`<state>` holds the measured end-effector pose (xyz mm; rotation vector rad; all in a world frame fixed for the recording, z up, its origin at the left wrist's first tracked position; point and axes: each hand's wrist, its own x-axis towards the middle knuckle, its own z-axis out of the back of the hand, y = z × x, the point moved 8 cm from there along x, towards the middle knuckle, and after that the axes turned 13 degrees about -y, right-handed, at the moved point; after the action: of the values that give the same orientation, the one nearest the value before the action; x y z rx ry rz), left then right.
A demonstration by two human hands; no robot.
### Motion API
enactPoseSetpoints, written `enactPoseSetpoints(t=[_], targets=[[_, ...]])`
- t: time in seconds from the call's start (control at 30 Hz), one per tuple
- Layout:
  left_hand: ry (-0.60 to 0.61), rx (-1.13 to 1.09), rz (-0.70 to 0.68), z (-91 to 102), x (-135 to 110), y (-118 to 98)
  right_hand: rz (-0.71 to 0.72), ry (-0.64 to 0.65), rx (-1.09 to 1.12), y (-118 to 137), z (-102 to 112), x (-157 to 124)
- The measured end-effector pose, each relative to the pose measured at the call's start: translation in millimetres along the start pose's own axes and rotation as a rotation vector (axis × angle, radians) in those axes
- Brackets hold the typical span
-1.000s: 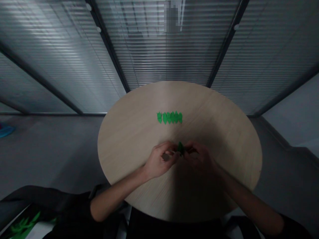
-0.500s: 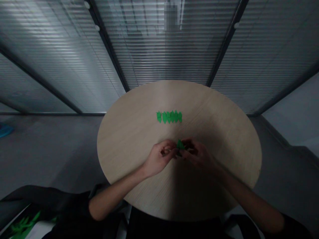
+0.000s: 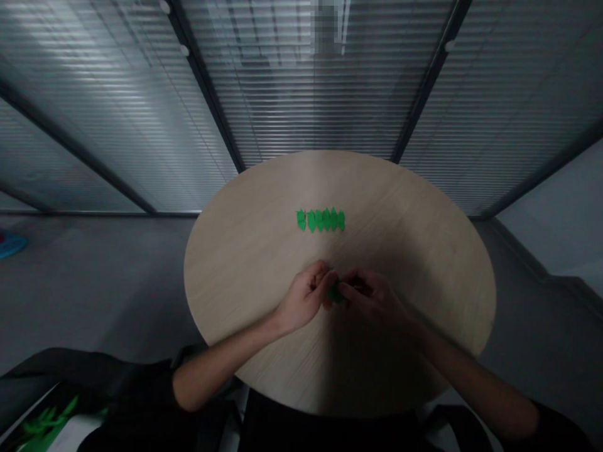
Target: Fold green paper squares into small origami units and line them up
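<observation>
My left hand (image 3: 304,298) and my right hand (image 3: 372,296) meet above the middle of the round wooden table (image 3: 249,282), close to its near side. Between their fingers they pinch a small folded piece of green paper (image 3: 335,293), which is mostly hidden and shadowed. Farther across the tabletop, beyond my hands, lies a tight row of several green folded paper pieces (image 3: 321,220), side by side. Neither hand touches that row.
Behind the table stands a glass wall with slatted blinds (image 3: 301,81) and dark frames. Grey floor surrounds the table. A blue object (image 3: 9,245) lies at the far left, and green paper shapes (image 3: 47,422) sit on a white surface at the lower left.
The green piece has sunk lower between my fingers and shows less. My hands have drawn closer around it, and the row on the table has not moved.
</observation>
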<state>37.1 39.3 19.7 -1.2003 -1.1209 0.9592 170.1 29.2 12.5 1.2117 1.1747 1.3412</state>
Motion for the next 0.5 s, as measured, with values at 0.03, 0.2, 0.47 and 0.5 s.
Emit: enactPoseSetpoints(t=[0.03,0.2,0.47,0.5], targets=[[-0.007,0.012,0.005,0.1,-0.3,1.0,-0.015,0.013,0.001,-1.1,-2.1,-0.7],[-0.051,0.075,0.005,3.0,-0.9,1.1,-0.078,0.128,-0.062,-5.8,-13.4,-4.9],[0.034,0.137,-0.002,-2.4,1.4,5.1,-0.121,0.086,-0.117,-9.8,-9.4,-2.1],[0.060,0.151,0.000,-4.3,0.5,6.4,-0.126,0.068,-0.118,-10.6,-7.7,-1.5]])
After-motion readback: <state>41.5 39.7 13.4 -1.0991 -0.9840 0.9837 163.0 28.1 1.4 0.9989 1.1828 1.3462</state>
